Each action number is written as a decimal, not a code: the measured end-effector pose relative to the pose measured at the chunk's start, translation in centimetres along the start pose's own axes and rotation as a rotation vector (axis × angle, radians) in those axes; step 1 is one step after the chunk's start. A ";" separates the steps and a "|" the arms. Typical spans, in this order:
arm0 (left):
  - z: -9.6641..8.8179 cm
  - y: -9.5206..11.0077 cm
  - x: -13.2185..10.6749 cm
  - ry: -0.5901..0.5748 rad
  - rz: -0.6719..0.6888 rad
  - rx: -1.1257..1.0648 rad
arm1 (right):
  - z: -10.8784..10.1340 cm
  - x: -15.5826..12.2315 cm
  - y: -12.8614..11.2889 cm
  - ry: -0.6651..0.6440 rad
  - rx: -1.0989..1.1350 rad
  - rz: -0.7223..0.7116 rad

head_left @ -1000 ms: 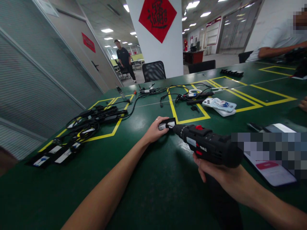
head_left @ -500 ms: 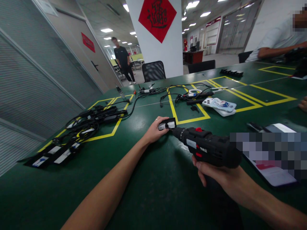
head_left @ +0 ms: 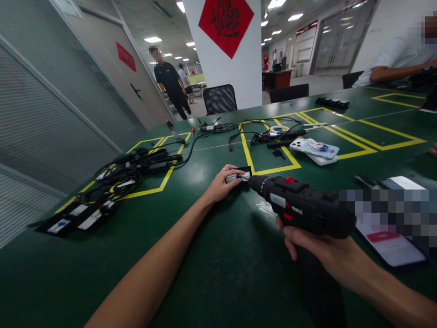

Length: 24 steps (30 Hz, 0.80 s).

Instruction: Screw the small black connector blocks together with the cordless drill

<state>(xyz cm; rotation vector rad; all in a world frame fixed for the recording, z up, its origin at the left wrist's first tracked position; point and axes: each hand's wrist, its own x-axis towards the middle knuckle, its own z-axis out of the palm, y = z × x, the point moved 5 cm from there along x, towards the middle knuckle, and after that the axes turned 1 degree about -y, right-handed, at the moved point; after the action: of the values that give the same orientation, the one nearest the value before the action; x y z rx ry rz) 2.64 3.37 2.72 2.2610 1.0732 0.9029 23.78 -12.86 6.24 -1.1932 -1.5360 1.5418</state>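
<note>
My right hand [head_left: 303,239] is wrapped round the handle of a black cordless drill [head_left: 303,205] with red details. The drill's chuck points left, and its thin bit reaches a small black case with a white inner part [head_left: 245,176]. My left hand [head_left: 222,184] grips this case at its left end, on the green table [head_left: 218,255]. A ring shows on one finger. Whether the bit touches a screw is too small to tell.
Tangled black cables and parts [head_left: 136,168] lie at left. Ahead are a cabled tool [head_left: 280,135], a phone in a patterned case [head_left: 316,148] and a black slotted strip [head_left: 332,103]. A tablet-like screen [head_left: 392,246] lies at right. One person [head_left: 169,82] stands beyond the table; another sits far right.
The drill has shifted slightly right and tilted, its bit now higher on the case. My left hand keeps its grip. The standing person has moved nearer, and another person shows behind.
</note>
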 end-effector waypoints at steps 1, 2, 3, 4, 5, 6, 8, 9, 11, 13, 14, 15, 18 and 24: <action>0.0 -0.1 0.0 -0.002 -0.005 0.003 | 0.0 0.0 0.0 0.004 0.009 -0.004; 0.0 -0.1 0.0 -0.004 -0.010 0.005 | 0.0 0.1 0.0 0.006 0.012 -0.008; 0.0 -0.2 0.0 -0.005 -0.014 0.009 | -0.1 0.1 -0.1 0.013 0.012 -0.011; 0.0 -0.2 0.0 -0.005 -0.018 0.012 | -0.1 0.2 -0.2 0.018 0.006 -0.012; 0.0 -0.3 0.0 -0.004 -0.021 0.015 | -0.1 0.2 -0.3 0.025 -0.005 -0.011; 0.0 -0.3 0.0 -0.004 -0.022 0.018 | -0.1 0.3 -0.4 0.028 -0.018 -0.011; 0.1 -0.2 0.0 -0.004 -0.016 0.017 | -0.1 0.3 -0.5 0.024 -0.033 0.001; 0.1 -0.2 0.1 -0.003 -0.012 0.016 | -0.1 0.3 -0.5 0.022 -0.038 0.015; 0.1 -0.1 0.1 -0.003 -0.008 0.017 | 0.0 0.3 -0.5 0.021 -0.033 0.042; 0.1 0.0 0.1 -0.002 -0.014 0.025 | 0.1 0.3 -0.4 0.021 -0.040 0.060; 0.1 0.0 0.1 -0.003 -0.019 0.030 | 0.2 0.3 -0.3 0.022 -0.052 0.067; 0.0 0.0 0.1 -0.004 -0.024 0.034 | 0.2 0.3 -0.2 0.025 -0.064 0.075; 0.0 0.0 0.1 -0.006 -0.033 0.039 | 0.3 0.3 -0.2 0.021 -0.089 0.077; 0.0 -0.1 0.1 0.003 -0.029 0.036 | 0.1 0.3 -0.5 0.024 -0.126 0.092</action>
<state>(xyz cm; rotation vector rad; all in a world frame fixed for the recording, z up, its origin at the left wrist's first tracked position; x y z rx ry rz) 2.70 3.52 2.71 2.2675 1.1293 0.8822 23.47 -12.63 6.69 -1.3655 -1.6019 1.5014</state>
